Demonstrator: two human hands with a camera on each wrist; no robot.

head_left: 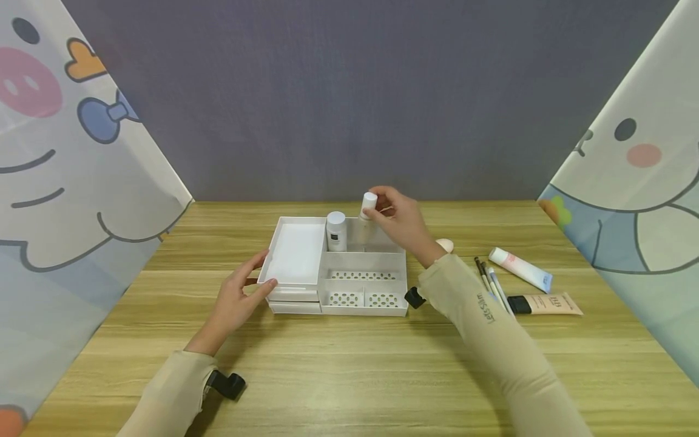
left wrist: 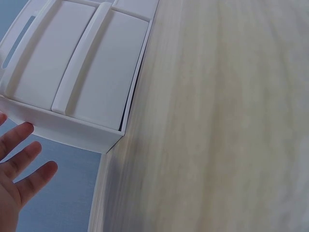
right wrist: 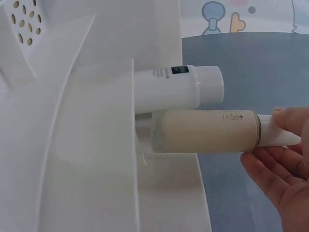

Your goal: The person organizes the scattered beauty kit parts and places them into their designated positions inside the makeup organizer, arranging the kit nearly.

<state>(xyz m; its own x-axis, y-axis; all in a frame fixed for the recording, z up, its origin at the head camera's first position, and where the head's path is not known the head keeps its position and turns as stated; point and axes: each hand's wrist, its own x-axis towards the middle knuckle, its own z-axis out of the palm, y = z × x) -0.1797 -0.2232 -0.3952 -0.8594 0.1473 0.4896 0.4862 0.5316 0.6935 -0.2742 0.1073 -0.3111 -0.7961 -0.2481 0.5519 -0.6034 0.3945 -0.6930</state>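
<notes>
— White organizer [head_left: 295, 252], with dotted holes along the front compartments. Wood-grain table [head_left: 349, 364], pale yellow-brown.

— Cream-filled frosted bottle [right wrist: 205, 131], white cap (grey lettering near the neck). White bottle [head_left: 336, 231] beside it, dark label patch.

— Grey-purple backdrop [head_left: 349, 91]. Cartoon curtains [head_left: 71, 152]: pink snout, blue bow, orange heart.

— Beige sleeves [head_left: 480, 309]. Peach tube [head_left: 546, 304], black cap; white tube [head_left: 520, 269], blue end.

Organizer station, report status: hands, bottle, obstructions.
Right hand pinches the cream bottle by its cap, base in the organizer rear compartment. Left hand open, steadying the organizer's front-left corner. White bottle stands alongside; no contact visible.
</notes>
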